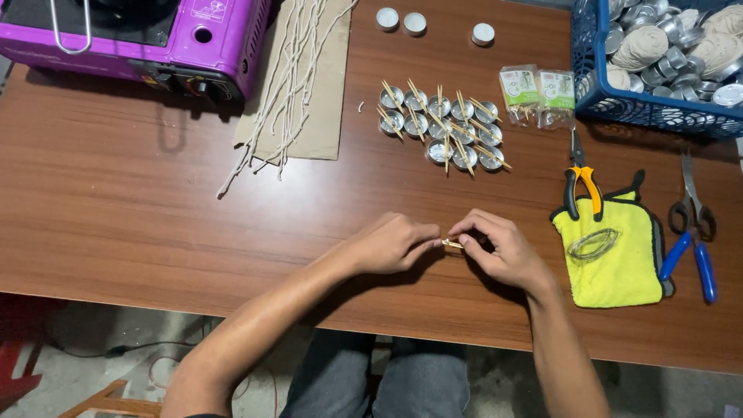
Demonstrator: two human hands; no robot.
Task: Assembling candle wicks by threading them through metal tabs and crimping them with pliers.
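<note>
While my left hand (391,244) and right hand (495,249) meet at the near edge of the wooden table (116,209), both pinch a small wooden stick piece (452,244) between their fingertips, just above the tabletop. Further back, a cluster of metal cups (441,128) already has sticks laid across the rims, so I judge a good batch fitted. The blue basket (588,85) of empty cups suggests plenty left.
</note>
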